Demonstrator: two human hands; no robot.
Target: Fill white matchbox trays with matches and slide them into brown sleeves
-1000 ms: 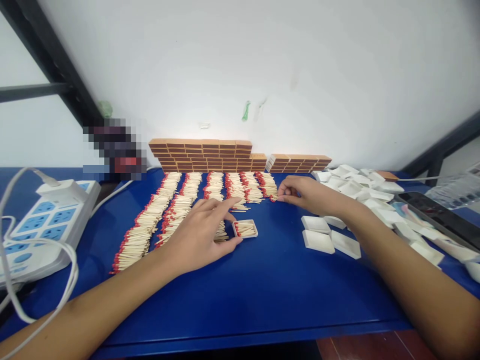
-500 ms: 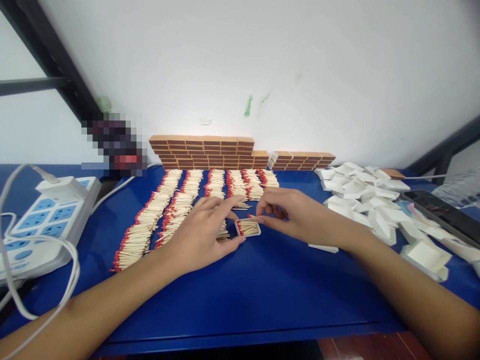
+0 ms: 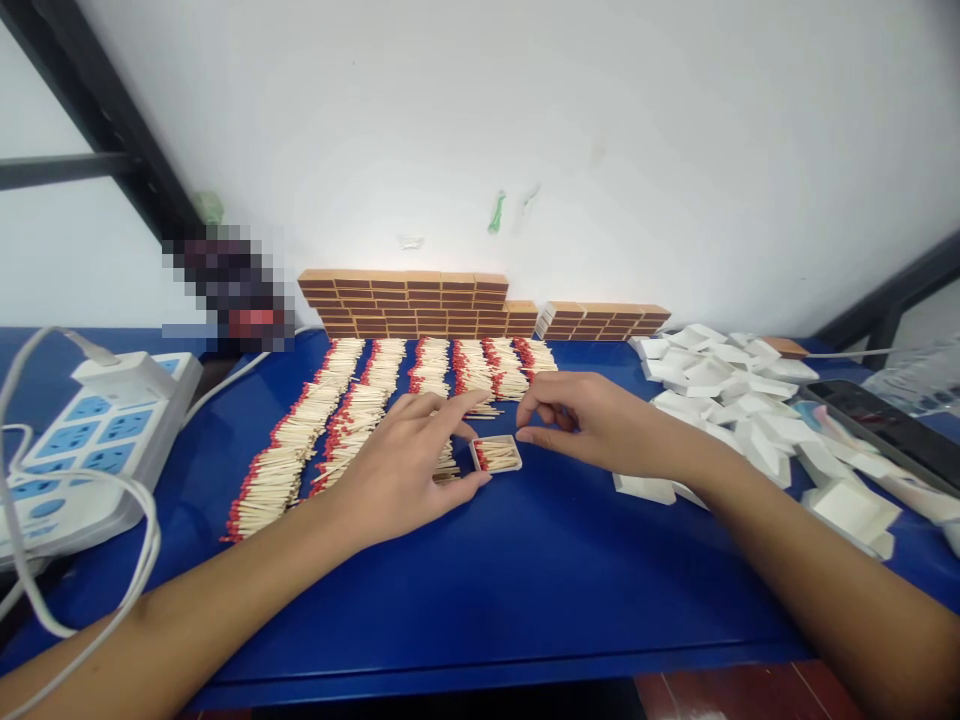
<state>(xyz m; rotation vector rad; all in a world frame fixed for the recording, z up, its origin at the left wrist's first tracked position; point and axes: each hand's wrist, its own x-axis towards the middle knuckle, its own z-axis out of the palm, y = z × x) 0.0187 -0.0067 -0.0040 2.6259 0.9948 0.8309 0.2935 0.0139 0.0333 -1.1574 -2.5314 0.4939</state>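
Note:
A small white matchbox tray [image 3: 497,467] with red-headed matches [image 3: 499,455] in it lies flat on the blue table. My left hand [image 3: 409,455] is at its left end, thumb along the near side and a finger at the far corner, gripping the tray lightly; the index finger stretches above it. Just beyond the tray's far right corner is my right hand [image 3: 581,420], its fingers curled and the thumb slightly apart from the index finger. Nothing shows between those tips. Long rows of loose matches [image 3: 292,440] lie behind and left of the tray, partly hidden by my left hand.
Stacked brown matchboxes [image 3: 405,300] line the wall, with a shorter stack [image 3: 607,320] on the right. Many white trays [image 3: 712,375] are heaped at right beside a dark phone [image 3: 877,420]. A power strip [image 3: 97,440] with white cables sits at left.
The match at my right fingertips has left them and my right hand has lifted slightly away from the tray. My left hand stays where it was.

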